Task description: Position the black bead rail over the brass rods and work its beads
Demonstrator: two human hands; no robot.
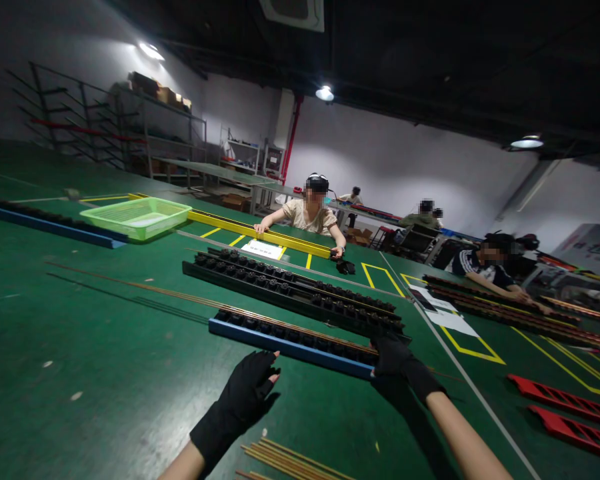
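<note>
My gloved right hand (397, 360) grips the blue rail's (290, 343) end at lower centre of the frame; my left hand (247, 393) hovers open above the green desk (105, 347), near brass rods (290, 460).

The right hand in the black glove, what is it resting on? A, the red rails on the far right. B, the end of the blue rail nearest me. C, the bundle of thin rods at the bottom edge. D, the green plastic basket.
B: the right hand sits on the right end of the blue rail, far from the green basket, the red rails and the thin rods.
</note>
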